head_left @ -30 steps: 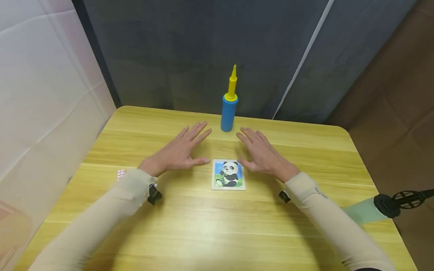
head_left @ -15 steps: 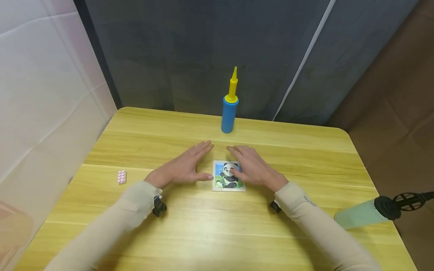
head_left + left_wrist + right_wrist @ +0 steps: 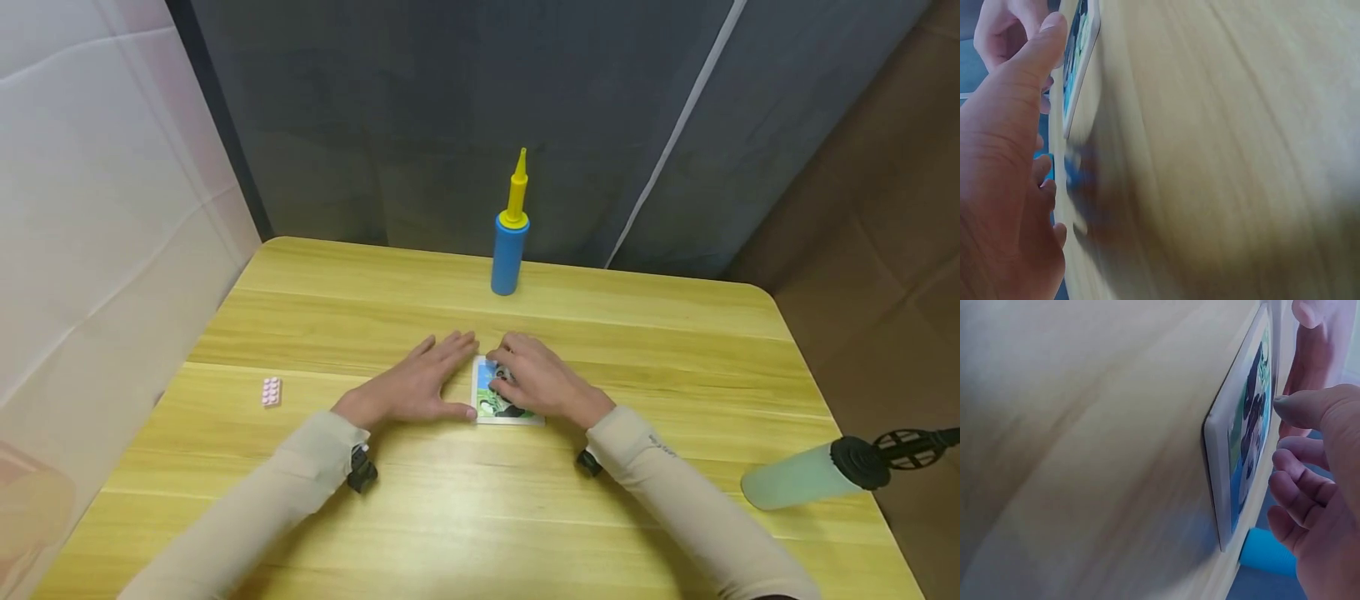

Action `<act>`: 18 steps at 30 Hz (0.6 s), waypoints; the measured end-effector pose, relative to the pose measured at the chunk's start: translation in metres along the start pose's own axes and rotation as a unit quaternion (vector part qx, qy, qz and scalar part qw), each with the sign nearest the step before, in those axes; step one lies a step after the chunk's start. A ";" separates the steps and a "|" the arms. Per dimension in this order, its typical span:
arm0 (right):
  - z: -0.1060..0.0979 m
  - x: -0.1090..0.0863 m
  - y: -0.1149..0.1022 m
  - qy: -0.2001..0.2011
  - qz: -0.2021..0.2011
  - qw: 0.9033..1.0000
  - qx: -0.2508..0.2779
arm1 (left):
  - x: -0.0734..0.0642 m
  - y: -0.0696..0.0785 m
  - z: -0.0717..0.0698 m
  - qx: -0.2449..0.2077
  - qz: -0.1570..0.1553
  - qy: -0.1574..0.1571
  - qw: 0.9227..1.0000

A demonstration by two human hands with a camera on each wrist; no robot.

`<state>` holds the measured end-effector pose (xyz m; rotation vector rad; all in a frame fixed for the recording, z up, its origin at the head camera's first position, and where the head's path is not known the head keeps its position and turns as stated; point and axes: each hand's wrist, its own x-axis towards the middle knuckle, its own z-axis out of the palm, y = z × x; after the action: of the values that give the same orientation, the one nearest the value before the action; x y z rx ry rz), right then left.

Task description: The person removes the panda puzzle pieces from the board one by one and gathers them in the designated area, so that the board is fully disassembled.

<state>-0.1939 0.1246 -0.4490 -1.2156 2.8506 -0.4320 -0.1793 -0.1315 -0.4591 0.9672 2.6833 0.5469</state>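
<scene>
A flat square panda picture board (image 3: 483, 407) with a pale frame, probably a small jigsaw puzzle, lies face up on the wooden table. My left hand (image 3: 414, 387) is at its left side with fingers spread and straight, the thumb tip right at the lower left corner. Over the picture hovers my right hand (image 3: 546, 382), its fingers loosely bent and covering much of the panda. In the right wrist view the right thumb (image 3: 1310, 407) and fingertips show close over the board's face (image 3: 1250, 425), with nothing seen between them.
Behind the board stands a blue and yellow hand pump (image 3: 509, 258). A pink studded toy brick (image 3: 272, 392) lies at the left. Toward the right edge is a pale green cylinder (image 3: 795, 475) with a black top. A dark curtain (image 3: 375, 125) hangs beyond the table (image 3: 450, 517).
Both hands have come down and in toward the board from nearer the pump. The right hand has moved left over the picture, its fingers bending. The pink brick has come into full view.
</scene>
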 end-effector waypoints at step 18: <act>0.007 0.006 -0.001 -0.033 0.031 0.999 0.001 | 0.000 0.003 0.007 0.012 0.009 -0.009 1.000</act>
<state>-0.1963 0.1176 -0.4544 -1.1163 2.8214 -0.3858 -0.1750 -0.1277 -0.4637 0.9997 2.6737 0.5102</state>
